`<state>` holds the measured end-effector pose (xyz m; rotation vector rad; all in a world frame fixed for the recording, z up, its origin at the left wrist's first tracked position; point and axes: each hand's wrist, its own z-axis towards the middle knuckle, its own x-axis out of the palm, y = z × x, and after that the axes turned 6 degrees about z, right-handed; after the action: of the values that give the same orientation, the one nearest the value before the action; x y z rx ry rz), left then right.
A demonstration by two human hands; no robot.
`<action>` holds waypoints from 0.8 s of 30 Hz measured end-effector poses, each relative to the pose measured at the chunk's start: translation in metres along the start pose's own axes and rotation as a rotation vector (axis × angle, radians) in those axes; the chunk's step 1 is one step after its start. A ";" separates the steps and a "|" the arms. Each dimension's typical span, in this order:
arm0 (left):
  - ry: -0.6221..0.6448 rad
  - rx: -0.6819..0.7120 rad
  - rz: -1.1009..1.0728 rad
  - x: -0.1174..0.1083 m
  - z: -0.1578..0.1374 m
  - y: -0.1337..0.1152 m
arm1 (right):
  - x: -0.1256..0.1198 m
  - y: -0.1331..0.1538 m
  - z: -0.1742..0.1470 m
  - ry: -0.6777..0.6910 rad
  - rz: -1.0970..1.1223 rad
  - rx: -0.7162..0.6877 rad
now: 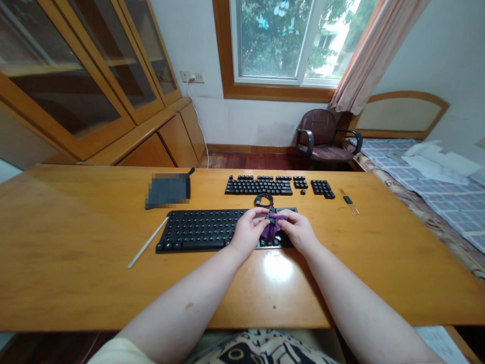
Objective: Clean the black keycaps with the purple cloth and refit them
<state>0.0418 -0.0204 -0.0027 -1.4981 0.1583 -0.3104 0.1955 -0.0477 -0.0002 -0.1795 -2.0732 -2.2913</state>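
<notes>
A purple cloth (270,231) is bunched between my two hands above the right part of a black keyboard base (204,230), which has its keycaps off over most of its left part. My left hand (248,232) pinches the cloth's left side, where a small dark piece, perhaps a keycap, shows at the fingertips. On the other side my right hand (301,232) is closed on the cloth, thumb and fingers pressed together. The two hands hide part of the base under them. A coiled black cable (264,200) lies just behind my hands.
Loose black keycaps (261,188) stand in rows along the back of the wooden table (87,242), with a number block (323,188) to their right. A keycap puller (347,200) lies further right. At left are a dark pouch (168,189) and a thin white stick (147,242).
</notes>
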 end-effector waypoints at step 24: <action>-0.108 0.152 0.418 -0.002 -0.005 -0.001 | -0.002 -0.006 0.004 -0.136 0.364 0.076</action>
<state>0.0385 -0.0242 -0.0020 -1.2909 0.3477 0.0925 0.1969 -0.0431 -0.0058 -0.6658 -1.9814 -2.0296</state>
